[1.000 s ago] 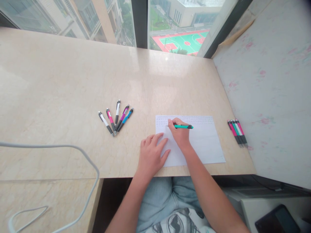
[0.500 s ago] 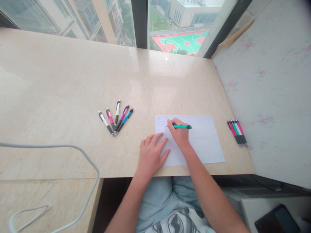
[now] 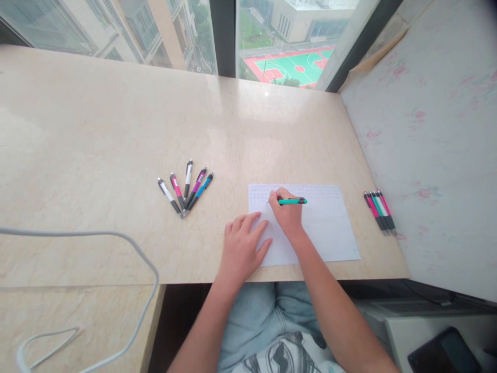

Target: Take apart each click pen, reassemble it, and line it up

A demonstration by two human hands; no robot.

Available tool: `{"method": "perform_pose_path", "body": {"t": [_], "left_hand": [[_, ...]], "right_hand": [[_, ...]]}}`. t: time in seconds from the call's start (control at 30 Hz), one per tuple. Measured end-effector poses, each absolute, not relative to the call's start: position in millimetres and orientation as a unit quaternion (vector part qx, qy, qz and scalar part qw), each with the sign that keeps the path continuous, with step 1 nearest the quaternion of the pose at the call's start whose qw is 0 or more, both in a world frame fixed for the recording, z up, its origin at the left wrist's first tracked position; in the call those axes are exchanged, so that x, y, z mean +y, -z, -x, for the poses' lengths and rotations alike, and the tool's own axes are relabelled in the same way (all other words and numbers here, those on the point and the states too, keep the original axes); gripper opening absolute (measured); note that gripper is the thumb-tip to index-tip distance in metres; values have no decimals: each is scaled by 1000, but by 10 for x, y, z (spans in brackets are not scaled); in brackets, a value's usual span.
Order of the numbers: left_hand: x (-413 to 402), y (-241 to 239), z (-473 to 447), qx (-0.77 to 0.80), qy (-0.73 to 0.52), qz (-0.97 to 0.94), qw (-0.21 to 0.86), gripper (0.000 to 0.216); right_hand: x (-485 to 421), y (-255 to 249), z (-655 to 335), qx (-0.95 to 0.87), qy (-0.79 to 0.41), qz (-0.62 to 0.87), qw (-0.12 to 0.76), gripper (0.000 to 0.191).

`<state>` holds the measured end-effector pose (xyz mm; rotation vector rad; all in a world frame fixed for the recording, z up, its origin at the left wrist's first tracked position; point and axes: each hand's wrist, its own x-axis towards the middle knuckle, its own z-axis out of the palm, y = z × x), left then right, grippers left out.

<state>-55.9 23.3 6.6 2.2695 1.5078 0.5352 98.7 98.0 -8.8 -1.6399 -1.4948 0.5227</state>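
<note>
A white sheet of paper (image 3: 326, 233) lies near the front edge of the desk, with rows of small handwriting across its top. My right hand (image 3: 286, 211) is closed around a green pen (image 3: 293, 201) with a black clip, resting on the sheet just under the written rows. The pen's tip is mostly hidden by my fingers. Flat and with fingers spread, my left hand (image 3: 244, 239) presses on the sheet's lower left edge, partly on the desk.
Several pens (image 3: 186, 191) lie fanned out to the left on the marble-patterned desk (image 3: 116, 124). Another row of pens (image 3: 379, 212) sits at the right by the floral wall (image 3: 427, 155). A white cable (image 3: 132, 241) loops at lower left. A dark phone-like device (image 3: 444, 352) is at lower right.
My right hand has shifted very slightly to the right along the paper with the green pen. My left hand stays in place.
</note>
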Motion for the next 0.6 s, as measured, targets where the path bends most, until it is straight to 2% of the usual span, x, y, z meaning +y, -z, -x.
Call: {"method": "perform_pose_path", "body": {"t": [0.17, 0.37, 0.53, 0.6], "left_hand": [[233, -70, 559, 535, -184, -805, 181, 34], [232, -71, 560, 536, -185, -807, 168, 34], [229, -66, 559, 533, -181, -813, 151, 33], [234, -54, 560, 533, -188, -812, 144, 31]], "right_hand": [[971, 130, -1087, -464, -318, 634, 531, 38], [1033, 81, -1202, -393, -433, 551, 595, 49], [832, -1, -1366, -371, -463, 548, 590, 34], [670, 1, -1459, -380, -460, 576, 558, 43]]}}
